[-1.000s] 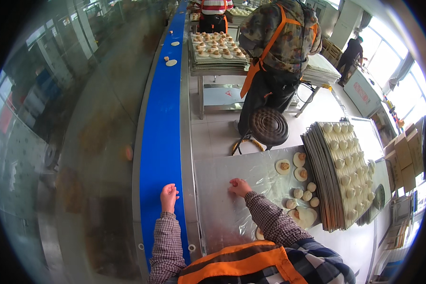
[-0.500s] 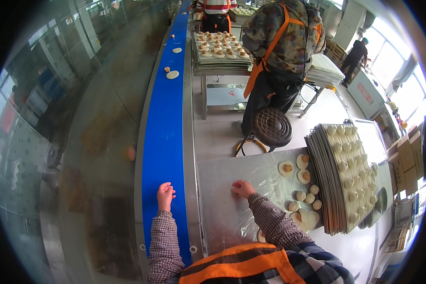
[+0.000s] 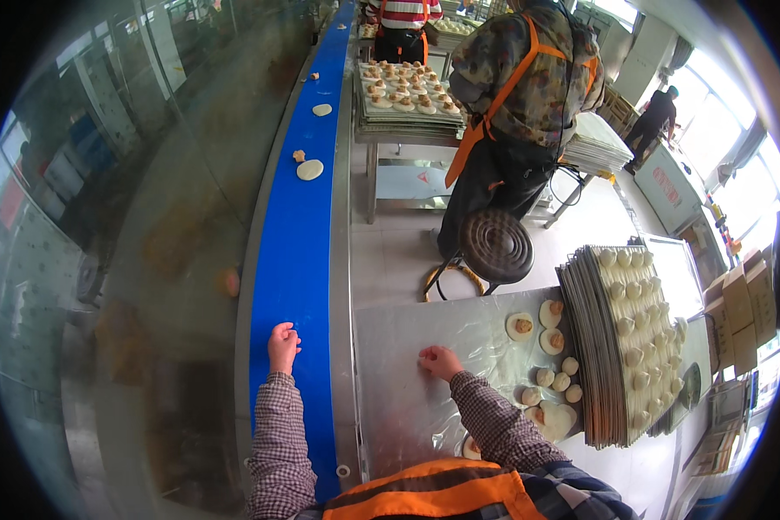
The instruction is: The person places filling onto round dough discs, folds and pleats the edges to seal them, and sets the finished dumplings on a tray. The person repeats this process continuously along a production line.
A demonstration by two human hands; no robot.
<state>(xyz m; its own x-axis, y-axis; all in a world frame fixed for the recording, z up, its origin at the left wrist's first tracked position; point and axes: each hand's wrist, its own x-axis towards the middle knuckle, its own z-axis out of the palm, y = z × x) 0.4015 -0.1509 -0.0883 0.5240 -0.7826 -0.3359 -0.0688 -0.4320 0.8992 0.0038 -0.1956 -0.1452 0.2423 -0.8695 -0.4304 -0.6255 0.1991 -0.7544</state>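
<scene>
My left hand [image 3: 283, 348] hovers over the blue conveyor belt [image 3: 284, 277], its fingers curled in and nothing seen in them. My right hand [image 3: 442, 361] is above the metal worktable [image 3: 399, 334], with its fingers bent together and no object showing. Up the belt from my left hand lie a round dough wrapper [image 3: 309, 170] and a lump of filling [image 3: 299, 156]. Beyond them are another wrapper [image 3: 321, 110] and lump. To the right of my right hand, wrappers with filling [image 3: 519, 326] and several round filled buns [image 3: 545, 377] rest on the table.
A stack of trays [image 3: 620, 347] with rows of buns stands at the table's right. Past the table is a round stool [image 3: 496, 246]. A co-worker [image 3: 529, 82] in a camouflage jacket stands beside another loaded tray stack [image 3: 412, 113]. Glass [image 3: 173, 260] runs along the belt's left.
The wrappers and filling lumps on the belt have come nearer to me. My view has shifted slightly. Both hands keep nearly the same pose.
</scene>
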